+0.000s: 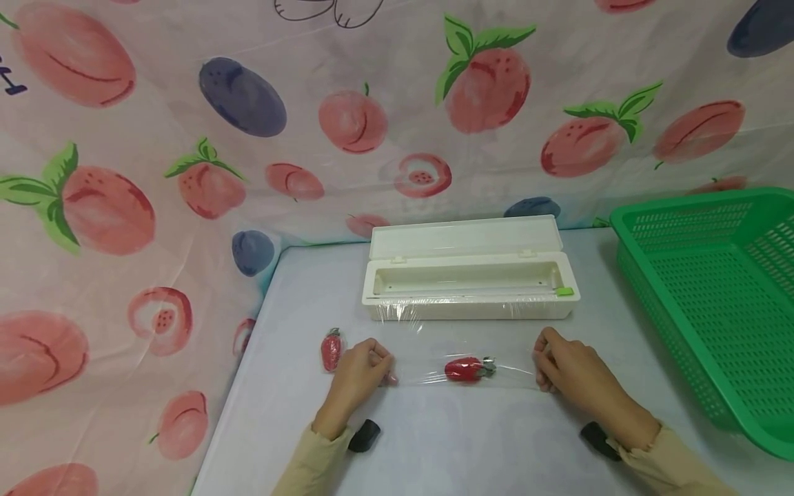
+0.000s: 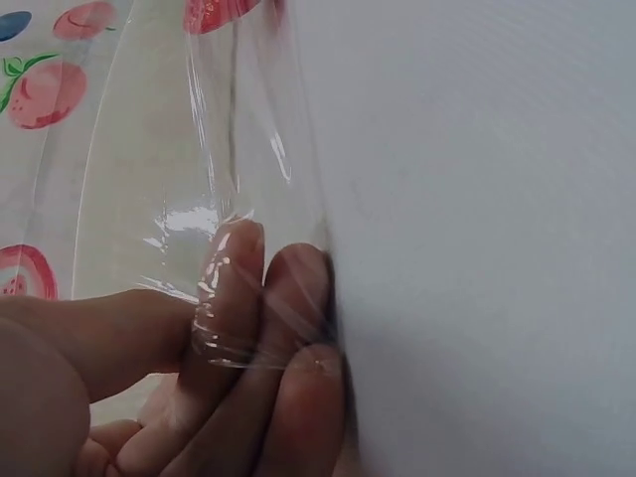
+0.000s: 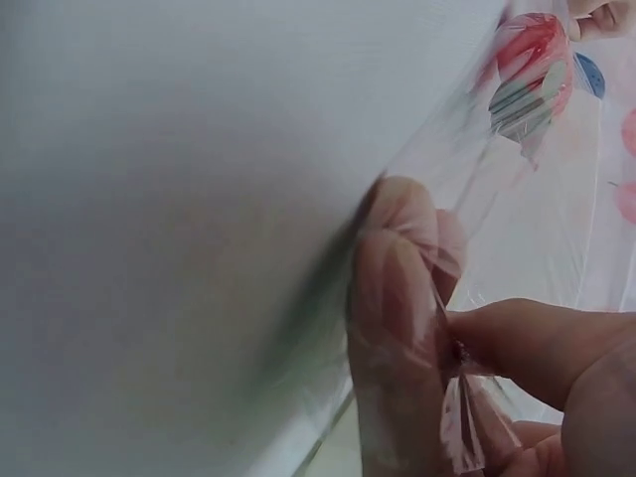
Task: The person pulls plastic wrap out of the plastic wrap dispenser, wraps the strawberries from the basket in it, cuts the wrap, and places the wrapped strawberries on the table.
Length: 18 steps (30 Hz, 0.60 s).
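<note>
My left hand (image 1: 360, 372) pinches the left side of a sheet of clear cling film (image 1: 415, 372), and my right hand (image 1: 573, 365) pinches the right side. The film spans the gap between them, low over the table. A red strawberry (image 1: 462, 369) with green leaves pointing right shows in the middle of the film. In the left wrist view, film (image 2: 263, 129) lies taut across the fingertips (image 2: 237, 258). The right wrist view has it bunched between thumb and fingers, the strawberry (image 3: 532, 55) beyond. Another strawberry (image 1: 331, 350), shiny as if film-wrapped, lies left of my left hand.
Behind the hands stands a white cling film box (image 1: 471, 311), its lid (image 1: 465, 239) raised, with a green slider (image 1: 564, 291) at its front right. Film hangs over its front edge. A green plastic basket (image 1: 651, 324) stands at the right. Fruit-printed cloth (image 1: 372, 179) rises behind the table.
</note>
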Available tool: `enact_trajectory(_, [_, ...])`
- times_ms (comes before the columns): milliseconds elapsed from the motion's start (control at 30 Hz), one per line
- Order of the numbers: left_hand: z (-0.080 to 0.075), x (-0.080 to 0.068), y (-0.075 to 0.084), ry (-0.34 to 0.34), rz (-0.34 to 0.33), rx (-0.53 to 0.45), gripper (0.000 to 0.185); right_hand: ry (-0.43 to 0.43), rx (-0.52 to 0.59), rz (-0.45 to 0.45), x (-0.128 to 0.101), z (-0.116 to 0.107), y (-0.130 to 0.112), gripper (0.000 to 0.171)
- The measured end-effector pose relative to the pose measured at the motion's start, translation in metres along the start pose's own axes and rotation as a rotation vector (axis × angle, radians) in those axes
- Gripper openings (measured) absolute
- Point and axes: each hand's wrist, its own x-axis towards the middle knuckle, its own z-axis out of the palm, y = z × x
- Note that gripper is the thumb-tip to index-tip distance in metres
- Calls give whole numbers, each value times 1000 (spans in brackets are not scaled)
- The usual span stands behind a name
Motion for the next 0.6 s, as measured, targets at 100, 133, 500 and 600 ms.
enact_trajectory(100, [1,2,1,10,-13,-3,7,10,-39,4,1,1,-2,6])
enact_trajectory(133, [1,3,1,13,-19,-9,7,14,-50,7,2,1,-2,6])
enact_trajectory(500, [4,6,2,84,-32,-29,15,99,-124,14,4,3,-7,12])
enact_trajectory(600, [5,7,3,106,-25,-21,17,110,-135,18,6,4,-7,13])
